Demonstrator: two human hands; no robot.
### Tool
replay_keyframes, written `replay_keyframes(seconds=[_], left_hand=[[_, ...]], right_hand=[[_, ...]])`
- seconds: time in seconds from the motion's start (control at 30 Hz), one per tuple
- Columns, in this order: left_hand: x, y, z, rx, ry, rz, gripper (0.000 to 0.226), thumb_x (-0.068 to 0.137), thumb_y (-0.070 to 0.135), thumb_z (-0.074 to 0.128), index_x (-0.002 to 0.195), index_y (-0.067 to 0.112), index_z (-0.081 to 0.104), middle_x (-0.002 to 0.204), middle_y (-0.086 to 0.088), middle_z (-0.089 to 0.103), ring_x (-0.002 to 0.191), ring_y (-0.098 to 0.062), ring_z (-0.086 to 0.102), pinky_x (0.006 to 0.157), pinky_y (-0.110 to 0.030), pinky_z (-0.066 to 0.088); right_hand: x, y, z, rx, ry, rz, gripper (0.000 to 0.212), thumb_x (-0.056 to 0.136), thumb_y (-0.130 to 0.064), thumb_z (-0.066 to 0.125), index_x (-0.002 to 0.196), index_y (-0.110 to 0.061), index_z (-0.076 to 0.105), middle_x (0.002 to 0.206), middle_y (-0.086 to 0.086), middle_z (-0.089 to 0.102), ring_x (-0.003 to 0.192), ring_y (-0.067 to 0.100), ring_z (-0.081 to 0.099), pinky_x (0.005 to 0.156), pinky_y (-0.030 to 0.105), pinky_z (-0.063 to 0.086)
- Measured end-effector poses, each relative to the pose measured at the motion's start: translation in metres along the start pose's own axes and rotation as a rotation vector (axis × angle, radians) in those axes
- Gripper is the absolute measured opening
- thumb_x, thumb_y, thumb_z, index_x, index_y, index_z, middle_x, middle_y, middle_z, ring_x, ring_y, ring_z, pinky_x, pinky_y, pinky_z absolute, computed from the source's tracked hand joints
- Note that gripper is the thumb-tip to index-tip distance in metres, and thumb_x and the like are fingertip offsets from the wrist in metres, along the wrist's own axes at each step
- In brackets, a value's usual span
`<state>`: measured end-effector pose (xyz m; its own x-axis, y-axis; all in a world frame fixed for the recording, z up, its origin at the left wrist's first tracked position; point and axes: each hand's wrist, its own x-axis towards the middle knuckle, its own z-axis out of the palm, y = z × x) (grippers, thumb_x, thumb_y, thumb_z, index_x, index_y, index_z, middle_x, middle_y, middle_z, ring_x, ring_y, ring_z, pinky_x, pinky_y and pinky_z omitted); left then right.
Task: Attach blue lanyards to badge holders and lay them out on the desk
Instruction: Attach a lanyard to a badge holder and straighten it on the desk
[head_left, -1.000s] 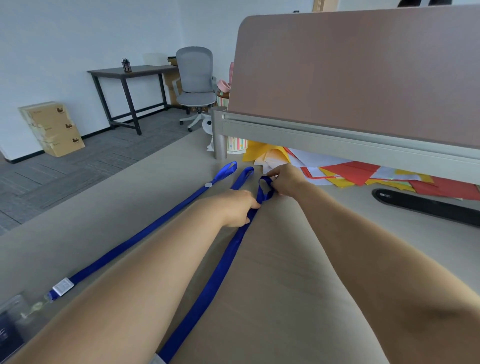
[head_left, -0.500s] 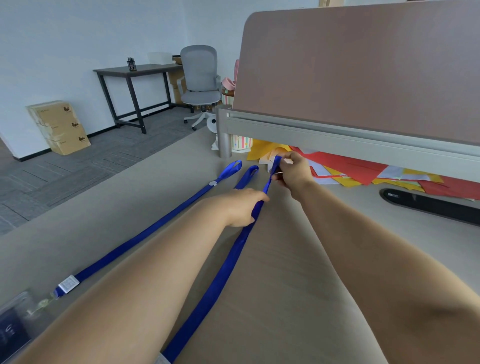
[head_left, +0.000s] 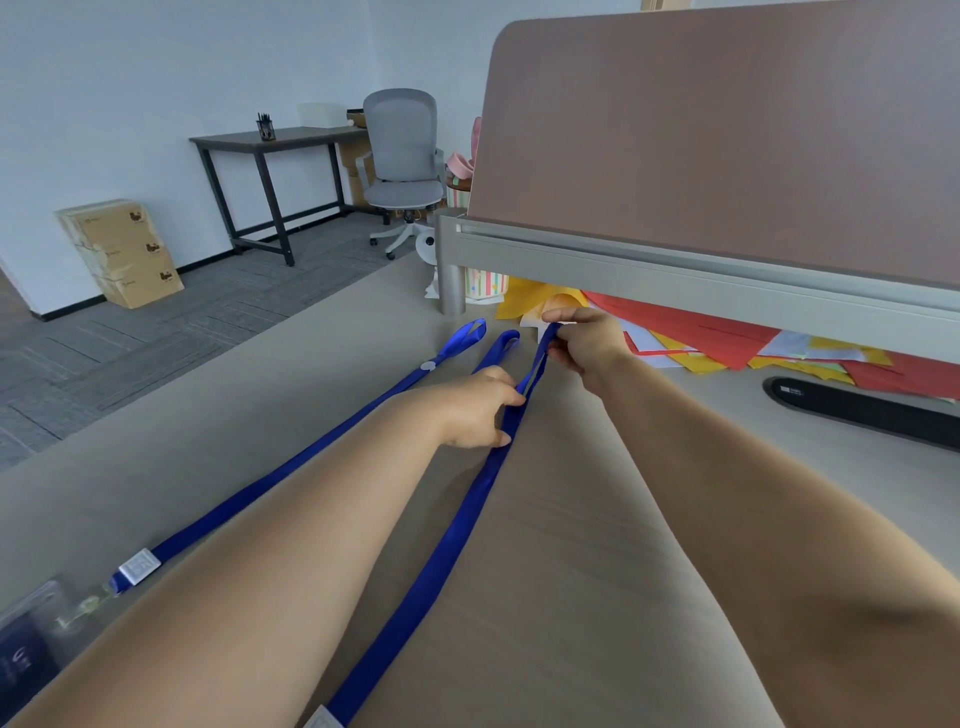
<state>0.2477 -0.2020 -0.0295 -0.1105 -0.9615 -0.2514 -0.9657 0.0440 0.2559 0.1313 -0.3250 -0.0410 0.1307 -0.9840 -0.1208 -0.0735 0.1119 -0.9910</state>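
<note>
Right hand (head_left: 584, 345), just right of centre, pinches the far loop of a lanyard (head_left: 452, 540) between thumb and curled fingers and holds it slightly off the surface (head_left: 571, 571). Left hand (head_left: 475, 410), just below and left of it, grips the same strap between forefinger and thumb. From there the strap runs down the frame to the bottom edge, lying flat.

A brown panel (head_left: 727, 130) fills the upper right, with coloured papers (head_left: 701, 338) heaped under its grey rail. A second lanyard (head_left: 291, 470) stretches from centre to lower left, apart from the held one, ending in a white tag (head_left: 137, 565) beside a clear holder (head_left: 31, 639) at the left edge. Between the two, only the loop of a third lanyard (head_left: 501, 347) shows beyond the left hand. A black slot (head_left: 857, 410) sits in the surface at right.
</note>
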Motion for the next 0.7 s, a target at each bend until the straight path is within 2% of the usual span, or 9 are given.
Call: replay_keyframes(seconds=[0.1,0.23,0.27,0.3,0.37,0.43,0.53,0.63,0.7], left_hand=[[0.000,0.002,-0.001,0.048,0.002,0.017,0.060,0.089,0.019,0.057,0.143,0.016,0.031,0.153,0.002,0.020,0.133,-0.021,0.035,0.104,-0.030,0.034],[-0.002,0.010,-0.002,0.042,0.040,0.011,0.067,0.088,0.014,0.059,0.144,0.020,0.024,0.147,-0.001,0.032,0.117,-0.022,0.049,0.080,-0.026,0.039],[-0.002,0.011,-0.001,0.040,0.052,0.011,0.067,0.088,0.013,0.059,0.144,0.020,0.024,0.144,-0.002,0.036,0.115,-0.023,0.050,0.078,-0.026,0.038],[-0.002,0.011,0.000,0.031,0.064,0.012,0.066,0.087,0.012,0.059,0.143,0.020,0.024,0.142,-0.002,0.039,0.114,-0.022,0.050,0.078,-0.026,0.039],[-0.002,0.011,0.001,0.007,0.077,0.013,0.066,0.087,0.011,0.060,0.142,0.020,0.024,0.139,-0.002,0.042,0.113,-0.022,0.051,0.082,-0.029,0.043],[-0.002,0.009,0.002,-0.013,0.081,0.000,0.063,0.086,0.013,0.061,0.138,0.020,0.027,0.136,-0.002,0.045,0.110,-0.021,0.053,0.084,-0.031,0.045],[-0.002,0.004,0.003,-0.035,0.086,-0.014,0.052,0.086,0.017,0.062,0.132,0.019,0.037,0.132,-0.001,0.047,0.111,-0.019,0.051,0.083,-0.027,0.041],[-0.002,0.002,0.003,-0.044,0.093,-0.010,0.050,0.086,0.019,0.062,0.131,0.019,0.039,0.131,0.000,0.047,0.111,-0.017,0.050,0.082,-0.025,0.038],[-0.003,0.002,0.003,-0.037,0.096,-0.003,0.051,0.086,0.018,0.062,0.131,0.020,0.039,0.131,0.000,0.047,0.112,-0.017,0.050,0.083,-0.025,0.039]], right_hand=[[0.001,0.003,0.003,-0.028,-0.030,-0.031,0.036,0.092,0.003,0.034,0.072,-0.014,0.058,0.084,0.006,0.059,0.071,0.015,0.057,0.054,0.016,0.053],[0.004,0.006,0.006,-0.067,-0.063,-0.058,0.012,0.088,-0.006,0.051,0.081,-0.010,0.059,0.090,0.010,0.059,0.077,0.018,0.057,0.074,0.027,0.054],[0.006,0.008,0.005,-0.116,-0.062,-0.080,0.009,0.086,-0.003,0.054,0.089,-0.008,0.060,0.093,0.009,0.058,0.081,0.020,0.057,0.078,0.030,0.054],[0.008,0.010,0.005,-0.174,-0.052,-0.097,0.017,0.085,0.001,0.055,0.098,-0.007,0.061,0.096,0.009,0.058,0.085,0.021,0.057,0.081,0.031,0.053],[0.011,0.012,0.002,-0.281,0.016,-0.122,0.027,0.082,0.003,0.059,0.106,-0.008,0.061,0.099,0.006,0.058,0.087,0.020,0.056,0.080,0.028,0.052],[0.013,0.014,0.001,-0.320,0.084,-0.143,0.026,0.080,-0.003,0.065,0.105,-0.009,0.062,0.099,0.005,0.060,0.082,0.018,0.057,0.078,0.028,0.052],[0.013,0.013,0.003,-0.256,0.023,-0.121,0.025,0.085,-0.014,0.063,0.109,-0.008,0.061,0.097,0.006,0.060,0.068,0.014,0.057,0.085,0.035,0.056],[0.011,0.011,0.003,-0.386,-0.050,-0.150,0.026,0.085,-0.007,0.060,0.111,-0.011,0.061,0.117,0.008,0.057,0.087,0.019,0.059,0.087,0.035,0.055],[0.010,0.010,0.003,-0.466,-0.061,-0.189,0.031,0.082,0.001,0.062,0.109,-0.013,0.062,0.124,0.007,0.055,0.100,0.022,0.058,0.082,0.031,0.055]])
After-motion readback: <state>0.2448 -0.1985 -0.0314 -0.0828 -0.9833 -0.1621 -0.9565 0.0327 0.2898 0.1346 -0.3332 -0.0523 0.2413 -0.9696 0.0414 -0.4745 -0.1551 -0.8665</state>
